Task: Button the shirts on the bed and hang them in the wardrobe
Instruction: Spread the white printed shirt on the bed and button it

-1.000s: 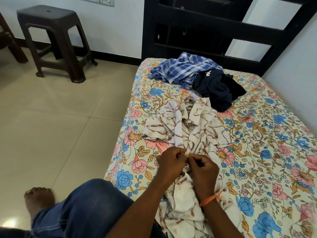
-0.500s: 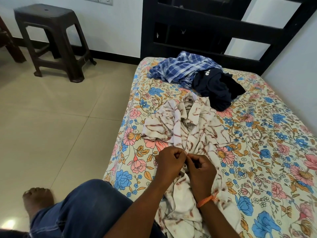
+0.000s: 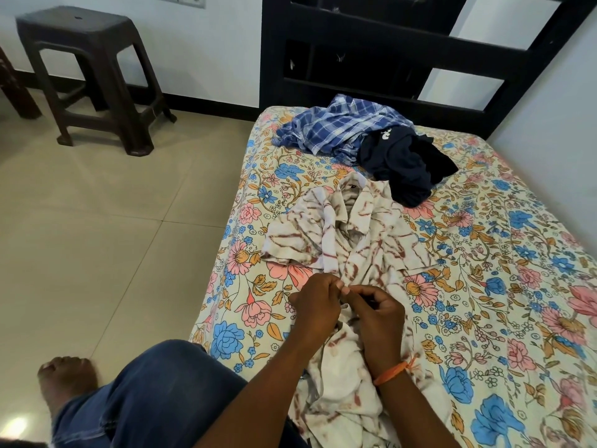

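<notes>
Both hands meet over the front opening of a cream shirt [image 3: 365,227] with rust-brown streaks, which lies spread on the bed [image 3: 484,302]. The left hand [image 3: 315,305] has its fingers curled inward, thumb and fingertips pinching the shirt's left front edge. The right hand [image 3: 376,313] faces it, fingers bent and pinching the opposite edge, so the fingertips of the two hands almost touch. Whether a button sits between them cannot be made out. The knuckles of both hands face up toward the camera. An orange thread band [image 3: 392,373] circles the right wrist. Both forearms run from the lower edge of the picture up and inward to the hands, the left one crossing above a knee in blue jeans [image 3: 155,392]. A bare foot [image 3: 66,379] rests on the tiled floor [image 3: 97,237] to the left.

The shirt's collar points to the far end of the bed, and its hem is bunched under the wrists. Beyond it lie a blue checked shirt [image 3: 339,129] and a dark navy garment [image 3: 403,163], touching each other, near the dark headboard [image 3: 371,27]. The bedsheet is floral. A dark plastic stool [image 3: 87,59] stands by the wall.
</notes>
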Tool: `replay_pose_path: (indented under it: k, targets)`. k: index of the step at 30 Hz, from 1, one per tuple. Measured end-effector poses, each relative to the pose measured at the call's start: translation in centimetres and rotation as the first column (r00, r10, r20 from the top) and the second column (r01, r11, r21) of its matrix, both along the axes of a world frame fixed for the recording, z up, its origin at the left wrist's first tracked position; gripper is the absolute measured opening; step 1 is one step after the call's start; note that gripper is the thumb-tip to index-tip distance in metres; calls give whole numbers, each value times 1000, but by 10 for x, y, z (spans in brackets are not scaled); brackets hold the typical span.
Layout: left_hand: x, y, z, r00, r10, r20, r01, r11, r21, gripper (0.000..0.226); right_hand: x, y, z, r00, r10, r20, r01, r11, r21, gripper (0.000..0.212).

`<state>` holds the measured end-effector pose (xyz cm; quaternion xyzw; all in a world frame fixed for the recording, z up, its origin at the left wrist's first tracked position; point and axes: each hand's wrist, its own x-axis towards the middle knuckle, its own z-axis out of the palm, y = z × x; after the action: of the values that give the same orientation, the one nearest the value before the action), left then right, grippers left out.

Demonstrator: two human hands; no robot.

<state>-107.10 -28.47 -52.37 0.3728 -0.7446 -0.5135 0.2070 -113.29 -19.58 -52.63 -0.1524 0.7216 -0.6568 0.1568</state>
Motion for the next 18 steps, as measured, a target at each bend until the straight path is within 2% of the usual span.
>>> replay_pose_path:
  k: [9,13,18]
  targets:
    - [1,-1,3,998,-34,-51,33,999,-22,26,-9,3,4,984,95,154,-84,993,-78,12]
    - [1,-3,1,995,-43,-89,47,998,38,39,-14,3,4,966,139,218,-118,987,-105,13]
    - [4,-3,5,991,-42,-125,57,991,119,42,-19,5,2,941,174,289,-146,982,-117,16]
